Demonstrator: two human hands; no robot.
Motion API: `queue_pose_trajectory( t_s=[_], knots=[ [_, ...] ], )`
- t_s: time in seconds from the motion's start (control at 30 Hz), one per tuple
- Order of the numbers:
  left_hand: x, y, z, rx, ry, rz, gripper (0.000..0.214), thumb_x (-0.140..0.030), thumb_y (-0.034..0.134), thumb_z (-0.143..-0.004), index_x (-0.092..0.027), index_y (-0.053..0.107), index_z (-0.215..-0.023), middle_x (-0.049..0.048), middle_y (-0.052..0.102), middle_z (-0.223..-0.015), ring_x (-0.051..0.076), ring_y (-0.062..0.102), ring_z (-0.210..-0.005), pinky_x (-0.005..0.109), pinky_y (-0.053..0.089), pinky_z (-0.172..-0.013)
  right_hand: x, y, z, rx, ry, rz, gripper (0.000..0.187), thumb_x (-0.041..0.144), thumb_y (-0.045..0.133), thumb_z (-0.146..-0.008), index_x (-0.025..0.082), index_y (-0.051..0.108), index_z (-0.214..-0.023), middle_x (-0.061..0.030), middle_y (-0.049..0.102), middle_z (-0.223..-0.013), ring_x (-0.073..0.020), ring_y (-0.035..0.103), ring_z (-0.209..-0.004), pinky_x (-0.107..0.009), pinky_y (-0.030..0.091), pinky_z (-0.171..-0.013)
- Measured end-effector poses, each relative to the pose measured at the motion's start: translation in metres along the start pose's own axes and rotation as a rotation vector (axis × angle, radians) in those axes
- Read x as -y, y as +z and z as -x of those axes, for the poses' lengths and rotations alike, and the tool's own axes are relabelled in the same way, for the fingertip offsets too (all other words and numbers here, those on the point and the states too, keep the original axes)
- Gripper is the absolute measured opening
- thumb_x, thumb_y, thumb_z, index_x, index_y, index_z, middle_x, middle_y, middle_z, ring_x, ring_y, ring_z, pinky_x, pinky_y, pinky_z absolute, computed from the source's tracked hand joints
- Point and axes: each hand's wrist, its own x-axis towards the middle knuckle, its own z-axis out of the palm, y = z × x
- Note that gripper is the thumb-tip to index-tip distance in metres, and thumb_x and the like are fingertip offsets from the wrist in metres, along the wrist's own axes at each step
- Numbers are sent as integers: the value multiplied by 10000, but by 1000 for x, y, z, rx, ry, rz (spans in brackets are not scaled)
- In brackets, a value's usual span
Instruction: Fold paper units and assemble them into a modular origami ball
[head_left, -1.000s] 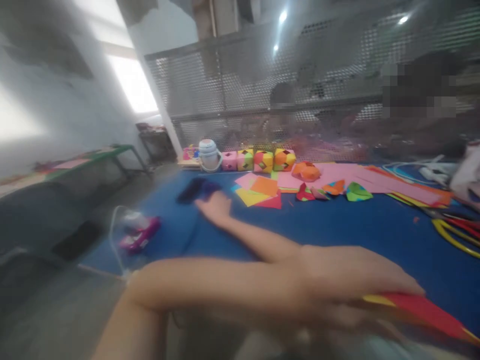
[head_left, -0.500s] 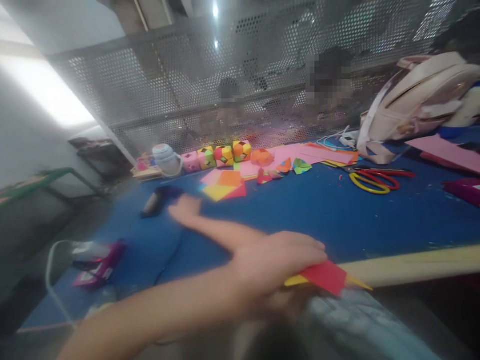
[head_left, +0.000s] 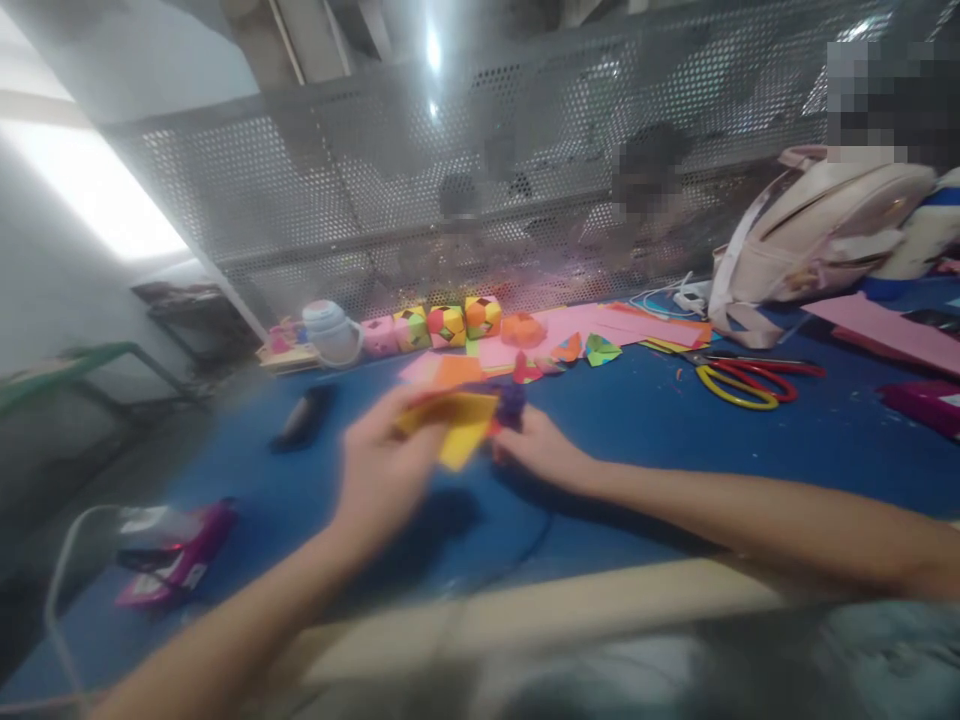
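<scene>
My left hand [head_left: 386,465] is closed on a folded paper piece [head_left: 461,432], yellow with some red, held above the blue table. Close to its right side, my right hand [head_left: 536,447] grips a dark purple glue gun [head_left: 511,402], blurred and partly covered by the fingers. A thin dark cord [head_left: 536,545] trails below that hand across the table. Behind the paper piece, orange and pink paper squares [head_left: 457,370] lie partly hidden. To the left of my left hand rests a blurred black object [head_left: 304,418].
Folded paper cubes [head_left: 447,326] stand in a row by the perforated metal screen [head_left: 315,200], beside a white jug [head_left: 330,335]. Scissors [head_left: 739,385] and a pink backpack [head_left: 825,230] are at right. A magenta box [head_left: 180,560] is at left. People sit beyond the screen.
My left hand has brought the paper piece from the table's front edge up over the table. My right hand has moved right, lifting the glue gun from beside the black object; its cord shifted too.
</scene>
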Motion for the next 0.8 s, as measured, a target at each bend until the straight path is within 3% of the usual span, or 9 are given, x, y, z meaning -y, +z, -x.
queue_pose_trajectory(
  t_s=[0.13, 0.2, 0.27, 0.4, 0.53, 0.67, 0.8],
  knots=[
    [42, 20, -23, 29, -347, 199, 292, -271, 680, -710, -151, 683, -976, 25, 729, -866, 147, 664, -725, 208, 515, -612, 3, -50, 19, -88, 59, 31, 116, 197, 485, -787, 159, 564, -863, 13, 609, -655, -117, 564, -533, -258, 480, -543],
    [62, 37, -31, 39, -468, 311, 299, -242, 706, -653, -124, 684, -927, 38, 722, -808, 140, 653, -663, 205, 498, -573, 3, -64, 24, -137, 59, 93, 134, 216, 491, -757, 168, 569, -855, 20, 587, -619, -129, 567, -550, -255, 466, -540],
    [77, 56, -35, 130, -576, 445, 283, -203, 688, -643, -116, 677, -911, 47, 715, -780, 132, 648, -637, 205, 492, -562, -1, -73, 27, -121, 26, 154, 168, 236, 496, -754, 170, 572, -888, 19, 583, -624, -134, 560, -555, -253, 455, -530],
    [92, 89, -37, 242, -641, 471, 188, -188, 652, -660, -98, 669, -824, 58, 695, -680, 121, 603, -510, 209, 448, -464, -17, -83, 30, -44, -56, 289, 181, 228, 488, -774, 174, 548, -936, -18, 641, -735, -132, 563, -551, -245, 449, -516],
    [100, 109, -40, 321, -666, 484, 175, -170, 653, -659, -115, 666, -825, 44, 700, -715, 121, 613, -549, 212, 466, -508, -27, -88, 29, -40, -178, 473, 210, 175, 474, -760, 183, 527, -963, -29, 661, -751, -150, 607, -590, -246, 464, -547],
    [110, 118, -41, 392, -711, 491, 162, -199, 663, -682, -105, 662, -815, 46, 692, -723, 130, 620, -598, 215, 473, -538, -29, -92, 27, -24, -255, 599, 234, 137, 473, -742, 199, 511, -966, -20, 657, -751, -147, 621, -607, -233, 467, -555],
    [116, 118, -39, 405, -756, 463, 181, -204, 676, -682, -109, 644, -832, 45, 688, -737, 134, 617, -597, 226, 478, -539, -30, -94, 27, -8, -230, 624, 230, 133, 481, -747, 211, 509, -962, -16, 662, -755, -143, 624, -600, -228, 467, -553]
  ],
)
